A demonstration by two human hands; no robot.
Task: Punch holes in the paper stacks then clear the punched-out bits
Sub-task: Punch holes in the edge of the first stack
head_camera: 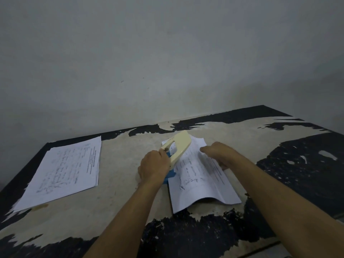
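Saw left hand [153,165] gripping the hole punch [176,148]; right hand [220,153] curled round the paper stack [201,181] edge, lever raised.

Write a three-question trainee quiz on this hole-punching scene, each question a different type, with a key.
1. True or false: the cream-handled hole punch with a blue base has its handle raised.
2. Which hand holds the hole punch? A) left hand B) right hand
3. Fill in: the flat stack of printed white paper lying apart from the hands is on the table's ____ side.

Key:
1. True.
2. A; the right hand rests on the curled stack of printed white paper on the worn black-and-beige table.
3. Left.
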